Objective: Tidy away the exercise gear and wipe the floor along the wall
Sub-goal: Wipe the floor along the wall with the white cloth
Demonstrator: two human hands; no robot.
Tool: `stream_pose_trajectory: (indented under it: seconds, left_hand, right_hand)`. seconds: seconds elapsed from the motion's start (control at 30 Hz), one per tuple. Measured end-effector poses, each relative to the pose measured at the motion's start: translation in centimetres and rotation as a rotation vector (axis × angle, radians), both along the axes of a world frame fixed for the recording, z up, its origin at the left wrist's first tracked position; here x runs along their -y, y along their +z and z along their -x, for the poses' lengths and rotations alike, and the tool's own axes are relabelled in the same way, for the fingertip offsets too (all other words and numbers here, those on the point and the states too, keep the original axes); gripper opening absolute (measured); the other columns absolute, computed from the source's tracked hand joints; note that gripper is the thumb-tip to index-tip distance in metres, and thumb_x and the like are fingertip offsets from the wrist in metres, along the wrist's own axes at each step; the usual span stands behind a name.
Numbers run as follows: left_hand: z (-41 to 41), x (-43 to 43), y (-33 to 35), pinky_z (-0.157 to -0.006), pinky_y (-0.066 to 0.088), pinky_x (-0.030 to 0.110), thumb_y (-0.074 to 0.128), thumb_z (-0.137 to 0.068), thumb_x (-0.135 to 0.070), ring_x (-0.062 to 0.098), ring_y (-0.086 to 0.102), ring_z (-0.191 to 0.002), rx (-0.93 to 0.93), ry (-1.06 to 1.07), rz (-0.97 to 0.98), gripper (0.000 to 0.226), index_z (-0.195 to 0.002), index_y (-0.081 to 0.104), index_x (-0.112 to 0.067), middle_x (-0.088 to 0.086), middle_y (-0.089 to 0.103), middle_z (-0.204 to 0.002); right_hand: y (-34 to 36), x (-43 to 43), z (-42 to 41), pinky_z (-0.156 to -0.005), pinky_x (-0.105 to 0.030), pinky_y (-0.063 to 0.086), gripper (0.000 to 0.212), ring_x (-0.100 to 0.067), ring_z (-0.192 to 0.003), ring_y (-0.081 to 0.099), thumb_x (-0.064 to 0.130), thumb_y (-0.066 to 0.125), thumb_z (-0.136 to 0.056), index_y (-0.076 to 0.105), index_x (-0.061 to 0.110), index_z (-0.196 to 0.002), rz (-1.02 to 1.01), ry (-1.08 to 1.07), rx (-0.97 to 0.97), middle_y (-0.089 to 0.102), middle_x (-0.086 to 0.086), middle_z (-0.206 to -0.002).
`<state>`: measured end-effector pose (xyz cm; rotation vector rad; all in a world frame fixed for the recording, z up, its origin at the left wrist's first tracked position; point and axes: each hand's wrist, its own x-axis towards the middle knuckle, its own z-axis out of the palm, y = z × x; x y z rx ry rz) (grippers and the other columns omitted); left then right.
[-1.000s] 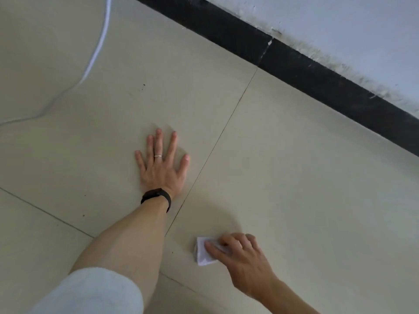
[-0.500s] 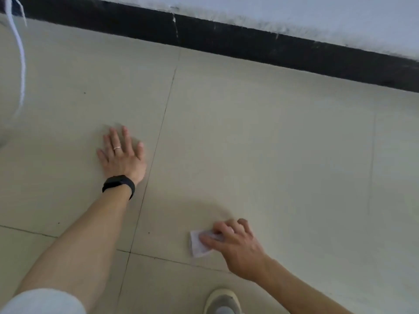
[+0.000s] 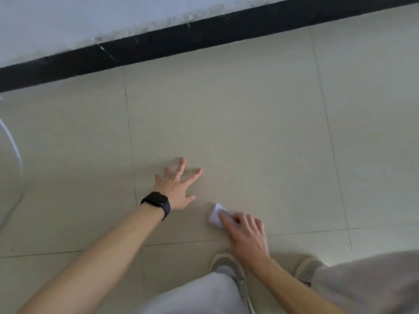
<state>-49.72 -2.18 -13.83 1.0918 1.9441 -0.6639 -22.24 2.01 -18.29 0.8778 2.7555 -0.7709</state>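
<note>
Now | R hand fingers pressing white wipe on floor | L hand splayed flat, just beside

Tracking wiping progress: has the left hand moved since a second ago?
Yes. The left hand crossed the grout line that runs to the wall, from its left side to its right.

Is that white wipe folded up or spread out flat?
Folded: the wipe is a small, thick wad, pressed to the floor under the right hand.

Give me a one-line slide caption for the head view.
Crouched by the wall, left hand braced flat on the tile floor while right hand presses a white wipe down.
</note>
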Motion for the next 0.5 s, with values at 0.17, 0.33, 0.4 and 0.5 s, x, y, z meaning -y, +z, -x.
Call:
stream_pose_trajectory:
  seconds: [0.17,0.33,0.4,0.5]
  left_hand:
    - [-0.1,-0.6,0.1,-0.112,0.025,0.057,0.043,-0.100,-0.046,0.041,0.002,-0.149,-0.011,0.002,0.063,0.075,-0.145,-0.014,-0.060,-0.002,-0.033,-0.160]
    - [-0.2,-0.2,-0.2,-0.117,0.019,0.057,0.050,-0.101,-0.024,0.040,-0.004,-0.150,-0.007,0.056,0.031,0.084,-0.146,-0.012,-0.061,-0.004,-0.034,-0.159]
    - [-0.3,-0.2,-0.4,-0.116,0.019,0.057,0.053,-0.100,-0.022,0.041,-0.004,-0.150,-0.011,0.058,0.029,0.089,-0.146,-0.014,-0.060,-0.003,-0.034,-0.159]
    - [-0.5,0.0,-0.6,-0.115,0.021,0.054,0.055,-0.098,-0.017,0.042,-0.003,-0.149,-0.026,0.069,-0.006,0.093,-0.146,-0.012,-0.060,-0.002,-0.031,-0.160]
  right_hand:
    - [0.1,-0.4,3.2,-0.078,-0.037,0.030,0.052,-0.024,-0.089,0.057,0.028,0.062,-0.074,0.059,0.038,-0.125,0.108,0.091,-0.088,0.054,0.003,-0.099]
    - [-0.9,-12.5,8.2,-0.085,-0.039,0.028,0.052,-0.027,-0.097,0.046,0.017,0.051,-0.084,0.054,0.034,-0.133,-0.006,-0.442,-0.059,0.049,-0.004,-0.103]
    - [-1.2,-14.7,9.9,-0.087,-0.039,0.026,0.052,-0.027,-0.099,0.042,0.017,0.046,-0.086,0.051,0.033,-0.135,-0.016,-0.457,-0.050,0.047,-0.005,-0.105]
    - [-0.9,-12.1,9.9,-0.086,-0.040,0.030,0.049,-0.027,-0.097,0.045,0.021,0.045,-0.085,0.053,0.034,-0.132,-0.011,-0.422,-0.055,0.049,-0.002,-0.106]
